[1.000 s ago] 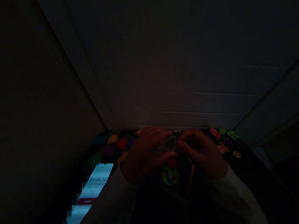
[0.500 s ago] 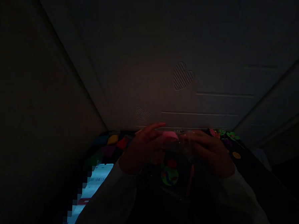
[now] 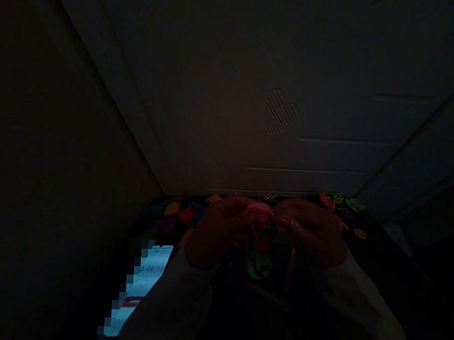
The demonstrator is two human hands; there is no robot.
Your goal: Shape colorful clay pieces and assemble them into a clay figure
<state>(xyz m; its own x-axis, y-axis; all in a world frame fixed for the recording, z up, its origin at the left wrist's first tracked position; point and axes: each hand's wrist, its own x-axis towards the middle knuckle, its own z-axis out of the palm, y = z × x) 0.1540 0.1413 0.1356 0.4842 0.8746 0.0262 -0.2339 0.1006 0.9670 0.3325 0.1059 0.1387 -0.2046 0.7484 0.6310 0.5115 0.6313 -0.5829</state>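
The scene is very dark. My left hand (image 3: 214, 230) and my right hand (image 3: 315, 230) meet above a black surface (image 3: 371, 248) strewn with colourful foam shapes. Between the fingertips sits a small pink piece (image 3: 259, 208), pinched by my left hand's fingers. My right hand curls around a small clear, glinting object (image 3: 285, 224) that I cannot make out well. Both arms wear pale sleeves. Below the hands lies a round green and red shape (image 3: 258, 263).
A lit phone screen (image 3: 145, 282) lies at the lower left. Colourful foam pieces (image 3: 179, 213) lie left of the hands and more foam pieces (image 3: 341, 204) lie to the right. A pale panel with heart cut-outs (image 3: 279, 112) rises right behind.
The hands have shifted slightly: a pink piece appeared at the left fingertips half a second ago and is now held lower, close against the right hand.
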